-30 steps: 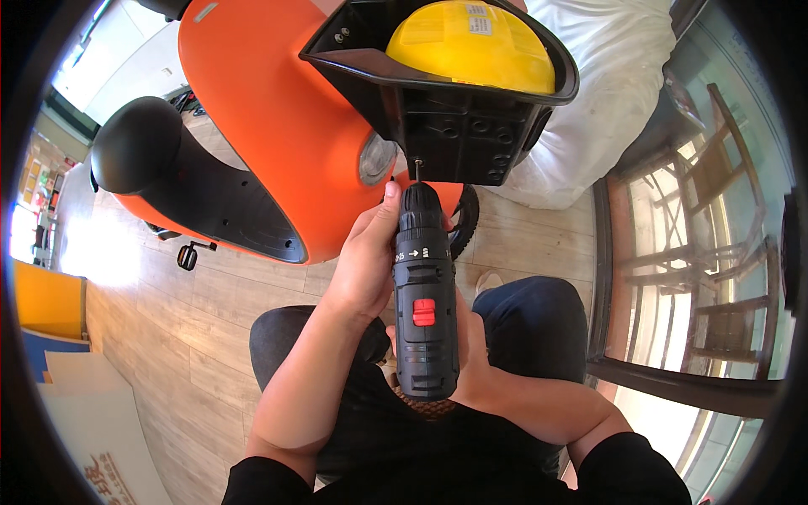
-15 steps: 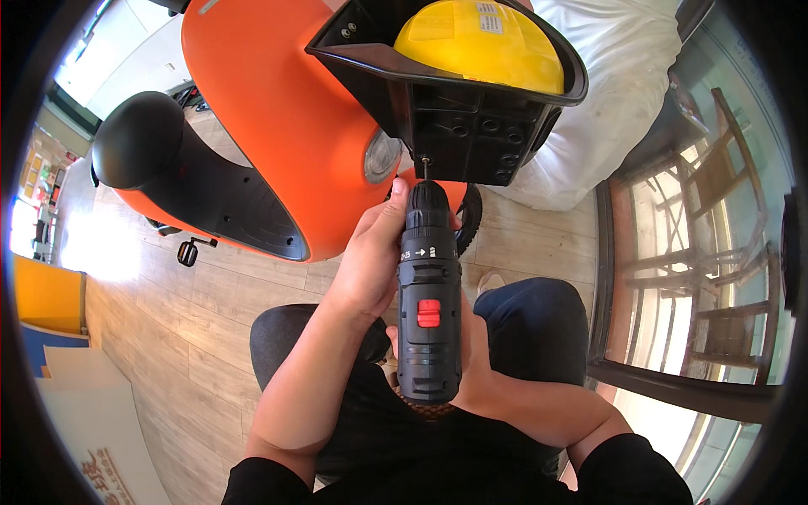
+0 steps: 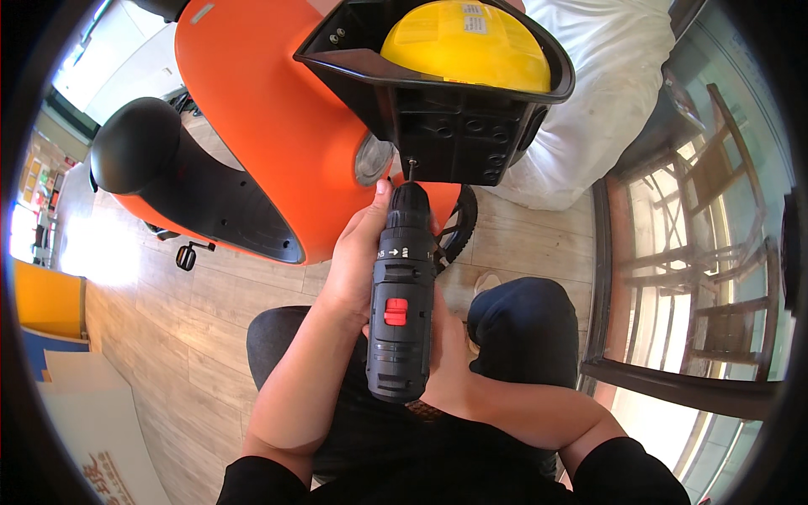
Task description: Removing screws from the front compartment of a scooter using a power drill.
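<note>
A black cordless drill [image 3: 401,328] with a red switch on top points away from me, its bit in line with a small screw [image 3: 412,164] at the lower edge of a black plastic front basket [image 3: 446,126]. Whether the tip is seated in the screw is too small to tell. My left hand [image 3: 355,252] is closed round the drill's front, thumb laid along the chuck. Behind the drill body, my right hand [image 3: 446,345] grips it from below; most of its fingers are hidden. Inside the basket sits a yellow helmet-like dome [image 3: 471,50]. The basket is at the front of an orange scooter [image 3: 244,101].
The scooter's black seat [image 3: 139,147], pedal [image 3: 189,255] and front wheel [image 3: 459,227] stand over a wooden floor [image 3: 194,337]. White sheeting [image 3: 581,109] bulges right of the basket. A dark-framed glass pane [image 3: 699,236] runs along the right; wooden chairs show through it.
The drill and both hands have shifted slightly left in the picture. The basket and scooter have also slid a little left, as the view moved. The grip looks the same.
</note>
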A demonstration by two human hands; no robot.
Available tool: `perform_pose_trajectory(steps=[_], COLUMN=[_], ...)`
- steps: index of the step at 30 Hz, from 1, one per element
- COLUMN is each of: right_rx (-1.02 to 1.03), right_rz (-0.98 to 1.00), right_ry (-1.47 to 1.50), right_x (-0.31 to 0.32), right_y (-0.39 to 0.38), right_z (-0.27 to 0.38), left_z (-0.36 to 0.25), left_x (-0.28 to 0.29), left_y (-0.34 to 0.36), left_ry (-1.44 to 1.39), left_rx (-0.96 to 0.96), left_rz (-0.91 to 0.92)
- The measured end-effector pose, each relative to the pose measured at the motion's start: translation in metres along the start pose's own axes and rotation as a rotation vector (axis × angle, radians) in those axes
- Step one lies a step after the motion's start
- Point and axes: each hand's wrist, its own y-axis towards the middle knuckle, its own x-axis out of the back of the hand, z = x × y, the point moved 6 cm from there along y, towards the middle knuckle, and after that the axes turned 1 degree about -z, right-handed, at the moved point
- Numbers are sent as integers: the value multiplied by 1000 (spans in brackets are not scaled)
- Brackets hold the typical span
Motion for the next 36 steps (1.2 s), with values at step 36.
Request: perform_pose_trajectory(steps=[36], right_rx=[97], right_rz=[-145], right_ry=[43], right_x=[-12], right_y=[-1], right_z=[13], left_z=[-5], left_x=[-2], left_y=[-2], left_ry=[59], left_rx=[-3], left_rz=[-81])
